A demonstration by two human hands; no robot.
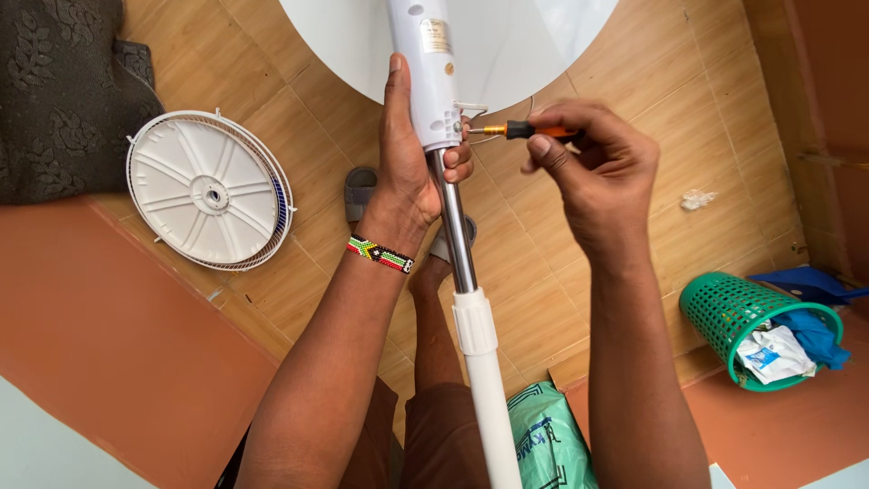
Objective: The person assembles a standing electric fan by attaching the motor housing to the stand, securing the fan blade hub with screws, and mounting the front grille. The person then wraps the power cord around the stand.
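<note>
My left hand [412,158] wraps around the white upper housing of a fan stand [433,86], just above its shiny metal pole [455,231]. A beaded bracelet sits on that wrist. My right hand [593,167] pinches a small screwdriver [525,131] with an orange and black handle. Its tip points left and meets the side of the white housing near my left fingers. The pole runs down into a white lower tube [484,380] between my knees. The round white fan base [507,41] lies on the floor beyond the housing.
A white round fan grille [208,188] lies on the tan tiles at left, beside a dark patterned fabric [54,91]. A green basket [738,317] with blue and white scraps stands at right. A green bag [548,435] rests by my leg, and grey sandals sit under the pole.
</note>
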